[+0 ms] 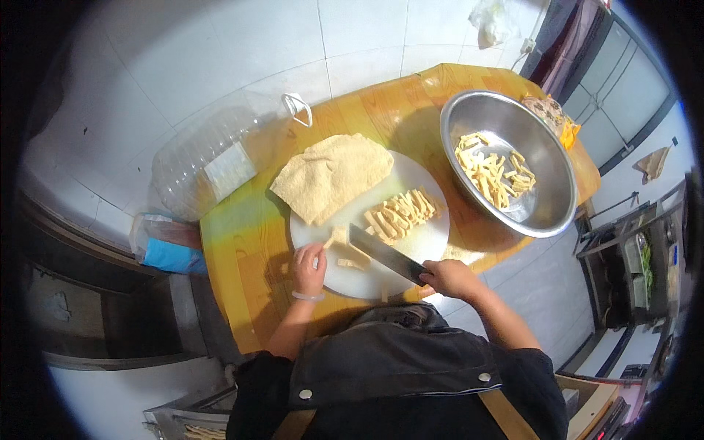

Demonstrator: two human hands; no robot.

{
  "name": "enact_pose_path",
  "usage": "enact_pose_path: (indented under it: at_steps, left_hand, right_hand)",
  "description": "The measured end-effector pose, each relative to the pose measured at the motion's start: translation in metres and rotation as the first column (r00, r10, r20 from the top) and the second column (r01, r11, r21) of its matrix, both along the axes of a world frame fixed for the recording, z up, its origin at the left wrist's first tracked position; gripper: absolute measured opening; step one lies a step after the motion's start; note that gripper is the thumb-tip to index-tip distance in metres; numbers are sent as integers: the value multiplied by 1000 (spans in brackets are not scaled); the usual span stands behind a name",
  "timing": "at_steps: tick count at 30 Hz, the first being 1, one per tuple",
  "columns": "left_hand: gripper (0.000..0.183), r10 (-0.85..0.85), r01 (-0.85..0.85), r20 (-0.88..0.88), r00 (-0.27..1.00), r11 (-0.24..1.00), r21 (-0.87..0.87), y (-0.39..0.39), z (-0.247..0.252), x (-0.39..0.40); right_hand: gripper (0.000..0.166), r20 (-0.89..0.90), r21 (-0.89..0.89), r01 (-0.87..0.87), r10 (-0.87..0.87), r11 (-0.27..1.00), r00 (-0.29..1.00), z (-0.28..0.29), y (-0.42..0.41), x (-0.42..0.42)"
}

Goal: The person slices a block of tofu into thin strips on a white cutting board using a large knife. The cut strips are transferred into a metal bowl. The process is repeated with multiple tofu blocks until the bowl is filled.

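Note:
My right hand (pixel 451 278) grips the handle of a wide-bladed kitchen knife (pixel 385 253), its blade slanting up and left over a round white cutting board (pixel 374 283). At the board's left edge, the fingers of my left hand (pixel 311 269) pinch a small pale-yellow piece (pixel 336 236), which looks like tofu skin. A short cut strip (pixel 351 264) lies just right of that hand. Beyond the blade a row of cut strips (pixel 401 214) rests on the board. A large folded sheet of the same food (pixel 333 176) covers the board's upper left and overhangs its edge.
A steel basin (pixel 564 181) holding more strips stands at the right of the wood-patterned table (pixel 236 275). Behind it lies a patterned package (pixel 550 115). A large clear plastic jug (pixel 203 159) lies at the left, near a blue packet (pixel 173 256). A tiled wall (pixel 363 33) borders the far side.

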State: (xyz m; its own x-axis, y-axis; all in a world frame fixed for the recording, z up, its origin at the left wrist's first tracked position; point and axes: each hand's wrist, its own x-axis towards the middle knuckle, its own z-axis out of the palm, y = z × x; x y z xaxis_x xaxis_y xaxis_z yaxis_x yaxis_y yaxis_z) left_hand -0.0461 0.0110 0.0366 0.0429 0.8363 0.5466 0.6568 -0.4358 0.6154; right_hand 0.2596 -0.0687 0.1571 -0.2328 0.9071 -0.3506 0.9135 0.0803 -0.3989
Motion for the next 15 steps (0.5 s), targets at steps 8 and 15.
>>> enact_pose_path:
  at_steps: [8,15]
  left_hand:
    - [17,-214,222,-131,968,973,54,1,-4,38]
    - [16,-52,52,-54,997,999,-3,-9,-15,23]
  right_hand:
    - [27,24,87,121,-124,989,992,-27,1,12]
    - [27,-30,-1,27,-27,1000,999,-23,-2,9]
